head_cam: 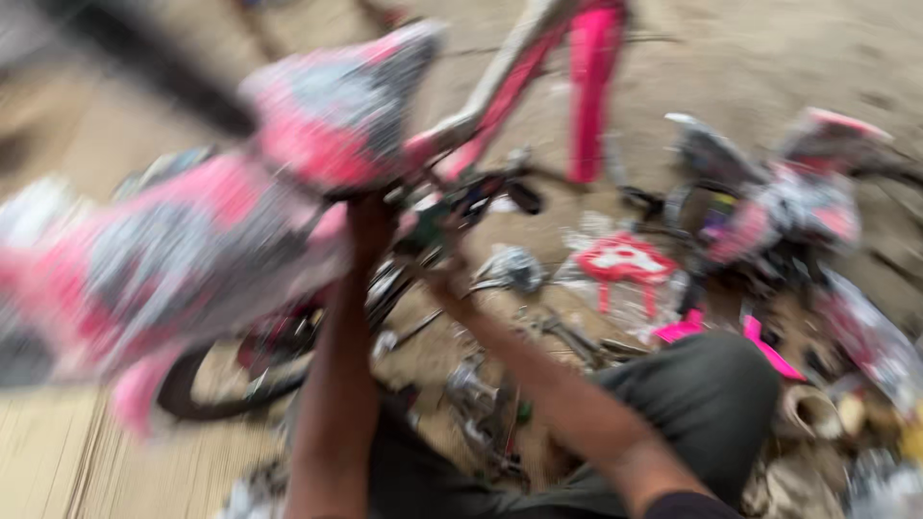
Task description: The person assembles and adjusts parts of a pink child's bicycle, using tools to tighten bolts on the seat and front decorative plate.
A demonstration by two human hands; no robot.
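Head view, badly blurred: the left hand [370, 219] reaches up under the pink bicycle [231, 231] and touches its frame below the seat; whether its fingers are clenched I cannot tell. The right hand [444, 274] sits just right of it at the dark parts, grip equally unclear. The bicycle fills the left. Further right, pink parts [625, 261] lie on the sandy ground [750, 58].

At your twelve o'clock the pink bicycle frame [500, 96] looks like glossy painted metal, its saddle [336, 106] wrapped in shiny plastic film. The ground [750, 58] at two o'clock is matt, rough dirt.
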